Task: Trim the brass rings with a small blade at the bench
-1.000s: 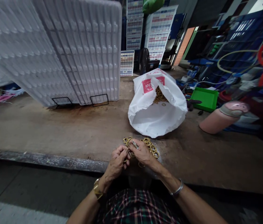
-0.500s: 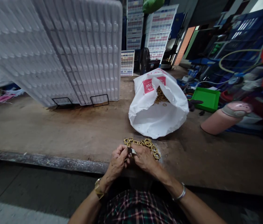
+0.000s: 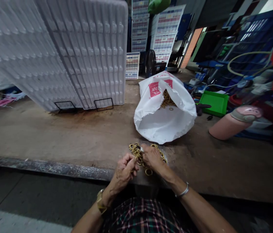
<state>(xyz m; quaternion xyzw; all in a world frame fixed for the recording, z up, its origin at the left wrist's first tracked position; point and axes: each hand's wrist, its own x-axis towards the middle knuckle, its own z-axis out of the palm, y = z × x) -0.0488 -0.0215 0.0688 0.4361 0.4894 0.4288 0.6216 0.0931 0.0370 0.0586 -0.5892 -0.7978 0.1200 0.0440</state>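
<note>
Several brass-coloured rings (image 3: 135, 150) lie in a loose pile near the table's front edge. My left hand (image 3: 126, 169) is closed at the near left of the pile, thumb and forefinger pinching what looks like one ring. Over the pile's middle, my right hand (image 3: 152, 158) is closed around a small tool (image 3: 141, 149) with a white part and a dark tip; the rest of it is hidden by the fingers. One single ring (image 3: 148, 171) lies apart under the right wrist. Just behind the pile, a white woven sack (image 3: 165, 124) lies open towards me, with more rings inside.
Ribbed translucent plastic trays (image 3: 90, 55) stand upright in black wire holders (image 3: 103, 104) at the left. To the right are a pink bottle (image 3: 233, 124) and a green tray (image 3: 214, 103). Stacked white crates (image 3: 166, 32) and a dark fan (image 3: 150, 63) are behind.
My right hand has moved away from the left, forward over the pile, carrying the small tool. The left hand stays nearly in place. A single ring now shows near the right wrist.
</note>
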